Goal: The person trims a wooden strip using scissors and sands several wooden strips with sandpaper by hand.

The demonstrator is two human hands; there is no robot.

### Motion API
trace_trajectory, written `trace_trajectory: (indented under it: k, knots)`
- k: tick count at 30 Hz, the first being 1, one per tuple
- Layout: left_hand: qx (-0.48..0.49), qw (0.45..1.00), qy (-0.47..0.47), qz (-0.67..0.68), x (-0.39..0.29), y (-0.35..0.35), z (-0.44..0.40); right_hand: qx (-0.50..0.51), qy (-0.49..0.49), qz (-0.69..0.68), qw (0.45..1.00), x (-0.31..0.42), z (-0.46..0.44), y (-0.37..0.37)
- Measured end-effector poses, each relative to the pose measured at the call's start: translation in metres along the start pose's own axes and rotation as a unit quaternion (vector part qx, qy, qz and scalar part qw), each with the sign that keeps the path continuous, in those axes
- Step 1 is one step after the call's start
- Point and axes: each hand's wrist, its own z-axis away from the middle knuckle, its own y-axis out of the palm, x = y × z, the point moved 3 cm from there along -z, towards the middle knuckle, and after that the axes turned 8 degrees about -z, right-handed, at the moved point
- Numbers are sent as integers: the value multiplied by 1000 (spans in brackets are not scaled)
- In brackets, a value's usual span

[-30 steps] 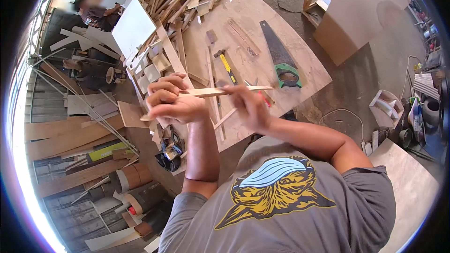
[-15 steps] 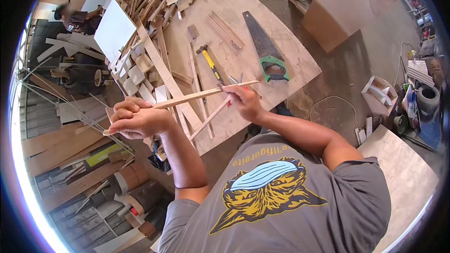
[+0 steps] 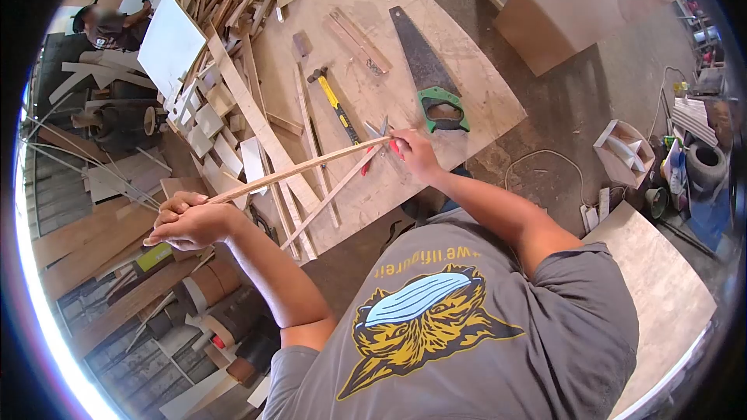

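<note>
Two bare hands, one wooden strip between them, raised over the near side of a wooden tabletop. The strip: long, narrow, light in colour, running slantwise, its left part lower in the view than its right.

Left hand: fingers curled closed around the strip toward one end, out past the table's left edge. Right hand: fingertips pinched on the opposite end, over the table; the exact placing of the thumb cannot be told.

Beneath and beside the right hand: one scissor-like tool, metal blades parted, red handles, partly covered by hand and strip. Near it: one hammer, yellow and black handle, head pointing away from the person. Farther right: one handsaw, dark blade, green handle turned toward the person.

Also on the tabletop: one loose thin strip, lying aslant below the held one; one small block; several short wood lengths lying side by side; one heap of offcuts at the far left, with a white panel at its outer side.

Background, upper left: one other person, dark clothing.
</note>
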Motion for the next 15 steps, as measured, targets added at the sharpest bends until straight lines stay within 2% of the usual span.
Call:
trace_trajectory:
  k: [3,6,8,9,11,14,15]
  knots:
    - [-19,1000,5,-18,14,-2,-6,-36,21,21,999,-20,0,-1]
    - [-30,998,-23,-42,20,-1,-10,-45,2,33,998,-26,-9,-1]
    - [-22,997,15,-73,31,-5,-15,-27,-29,20,999,-23,-3,-1]
    - [-17,995,34,-88,37,-7,-17,-40,4,33,999,-25,-2,-3]
    - [-28,996,4,-85,49,-9,-21,-67,63,56,994,-26,-10,-9]
    - [-51,993,-36,-99,53,-7,-24,-2,-2,40,999,-5,3,0]
    - [-57,991,-50,-110,54,-9,-23,-33,20,40,998,-13,3,0]
